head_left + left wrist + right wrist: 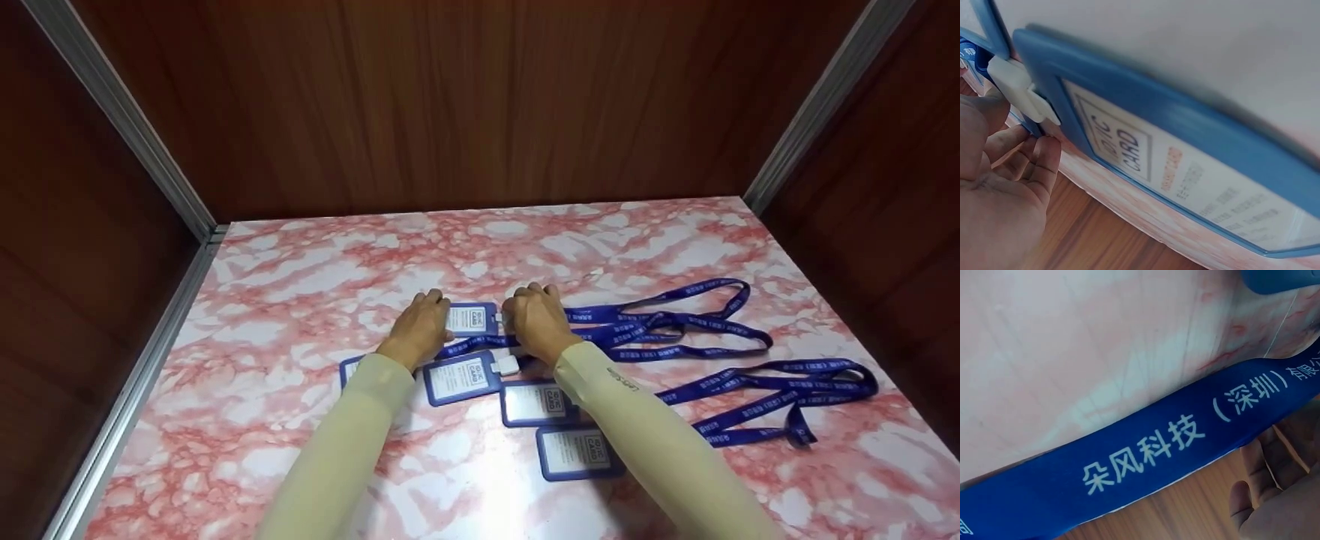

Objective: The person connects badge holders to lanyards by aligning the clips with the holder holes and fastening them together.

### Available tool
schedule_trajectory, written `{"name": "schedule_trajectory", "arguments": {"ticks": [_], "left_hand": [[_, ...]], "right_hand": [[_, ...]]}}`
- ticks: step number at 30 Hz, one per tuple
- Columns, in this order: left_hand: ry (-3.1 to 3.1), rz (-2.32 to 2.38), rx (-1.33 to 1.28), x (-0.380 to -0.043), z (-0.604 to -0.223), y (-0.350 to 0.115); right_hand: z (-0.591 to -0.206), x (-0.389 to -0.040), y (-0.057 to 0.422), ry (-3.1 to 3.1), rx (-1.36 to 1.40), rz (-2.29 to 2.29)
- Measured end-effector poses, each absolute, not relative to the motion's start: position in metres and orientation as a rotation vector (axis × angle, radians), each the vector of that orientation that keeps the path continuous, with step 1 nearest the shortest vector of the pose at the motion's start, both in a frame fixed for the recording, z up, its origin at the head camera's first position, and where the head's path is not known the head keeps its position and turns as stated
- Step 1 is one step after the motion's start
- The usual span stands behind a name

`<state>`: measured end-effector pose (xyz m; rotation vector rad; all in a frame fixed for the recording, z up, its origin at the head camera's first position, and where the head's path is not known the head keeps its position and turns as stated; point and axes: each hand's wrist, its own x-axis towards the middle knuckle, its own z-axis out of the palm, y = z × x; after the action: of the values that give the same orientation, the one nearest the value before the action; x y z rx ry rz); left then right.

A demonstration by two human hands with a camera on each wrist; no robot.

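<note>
A blue-framed ID card holder (472, 319) lies farthest back among several on the table. My left hand (420, 328) grips its left end, thumb along the near edge. At its right end, my right hand (538, 321) holds the blue lanyard (591, 315) by the clip, which the fingers mostly hide. In the left wrist view, the fingertips (1049, 152) touch a blue edge beyond a nearer card holder (1202, 169) with a white clip (1019, 90). The right wrist view shows fingers curled beside the printed lanyard strap (1151, 444).
More card holders (459, 377) lie stepped toward the front right, one partly under the left forearm (337, 442). Their blue lanyards (765, 409) stretch right in loose loops. Brown wood panels (480, 105) enclose the marbled red-and-white table (300, 277) at the back and sides.
</note>
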<state>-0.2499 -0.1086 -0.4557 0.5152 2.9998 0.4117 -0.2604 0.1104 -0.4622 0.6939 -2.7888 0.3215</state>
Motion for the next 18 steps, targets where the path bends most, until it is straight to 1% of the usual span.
{"name": "schedule_trajectory", "arguments": {"ticks": [10, 18], "left_hand": [[3.008, 0.413, 0.538, -0.2504, -0.4547, -0.1075], [2.962, 0.375, 0.495, -0.2513, -0.4555, -0.1100]], "right_hand": [[-0.4588, -0.2596, 0.1073, -2.781, 0.701, 0.373], [-0.4571, -0.2592, 0.1086, -2.840, 0.664, 0.293]]}}
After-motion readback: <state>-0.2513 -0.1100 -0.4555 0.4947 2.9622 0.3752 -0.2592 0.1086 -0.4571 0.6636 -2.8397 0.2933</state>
